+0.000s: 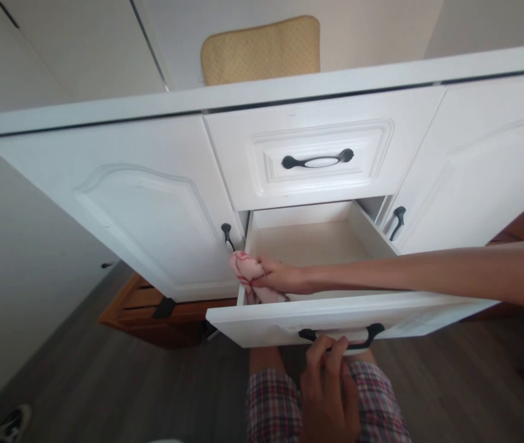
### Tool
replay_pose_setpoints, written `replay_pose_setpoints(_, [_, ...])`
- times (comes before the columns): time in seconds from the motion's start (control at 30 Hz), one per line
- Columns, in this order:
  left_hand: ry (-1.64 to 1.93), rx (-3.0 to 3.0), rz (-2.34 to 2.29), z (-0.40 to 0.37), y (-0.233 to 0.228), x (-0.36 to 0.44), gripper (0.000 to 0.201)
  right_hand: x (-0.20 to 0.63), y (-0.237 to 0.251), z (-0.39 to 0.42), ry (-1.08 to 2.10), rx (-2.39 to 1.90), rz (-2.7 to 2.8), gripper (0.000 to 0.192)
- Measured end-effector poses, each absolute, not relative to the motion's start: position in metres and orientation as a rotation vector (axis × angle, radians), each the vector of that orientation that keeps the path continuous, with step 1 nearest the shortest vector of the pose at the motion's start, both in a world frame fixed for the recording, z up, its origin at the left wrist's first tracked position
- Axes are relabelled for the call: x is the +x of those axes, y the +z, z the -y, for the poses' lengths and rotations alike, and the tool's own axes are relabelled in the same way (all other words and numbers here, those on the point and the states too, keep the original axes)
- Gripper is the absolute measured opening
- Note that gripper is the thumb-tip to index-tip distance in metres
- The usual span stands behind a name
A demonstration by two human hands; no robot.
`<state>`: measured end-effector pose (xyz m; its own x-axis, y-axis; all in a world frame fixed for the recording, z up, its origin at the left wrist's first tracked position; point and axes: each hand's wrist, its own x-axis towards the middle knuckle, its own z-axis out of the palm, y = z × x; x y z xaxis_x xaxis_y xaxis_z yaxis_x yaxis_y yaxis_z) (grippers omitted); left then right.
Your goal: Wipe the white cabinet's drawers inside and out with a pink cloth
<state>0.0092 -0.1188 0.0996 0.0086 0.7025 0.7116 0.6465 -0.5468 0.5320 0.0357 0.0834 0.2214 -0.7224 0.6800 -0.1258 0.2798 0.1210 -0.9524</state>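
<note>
A white cabinet has its lower drawer [428,314] pulled out, and the light inside floor of the drawer shows nothing on it. My right hand [282,277] reaches in from the right and is closed on a crumpled pink cloth [245,267], pressed against the drawer's left inner wall. My left hand [329,387] comes up from below, its fingers curled over the black handle [377,332] on the drawer front. My right forearm lies across the drawer's open top.
Above the open drawer is a shut drawer [298,184] with a black and white handle. Closed white doors [141,209] stand on both sides. A yellow cushion [262,49] leans behind the countertop. A brown wooden piece [151,307] sits on the grey floor.
</note>
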Motion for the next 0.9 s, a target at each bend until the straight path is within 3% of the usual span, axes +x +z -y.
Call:
replay_pose_setpoints(0.13, [1.606, 2.195, -1.442, 0.118, 0.102, 0.008, 0.038, 0.024, 0.212, -0.115, 1.386, -1.322, 1.887, 0.038])
replay_pose_setpoints(0.23, [1.672, 2.248, -1.383, 0.111, 0.103, 0.006, 0.036, 0.028, 0.212, -0.15, 0.819, -1.276, 2.214, 0.038])
replay_pose_setpoints(0.37, [1.689, 2.291, -1.346, 0.107, 0.108, 0.002, 0.034, 0.053, 0.229, -0.197, 0.073, -0.904, 2.698, 0.049])
replay_pose_setpoints(0.6, [1.61, 2.38, -1.285, 0.105, 0.107, -0.007, 0.037, 0.085, 0.239, -0.242, -0.277, -0.685, 2.794, 0.059])
replay_pose_setpoints(0.9, [1.667, 2.316, -1.357, 0.106, 0.102, 0.001, 0.036, 0.086, 0.203, -0.269, -1.317, -0.103, 2.677, 0.032])
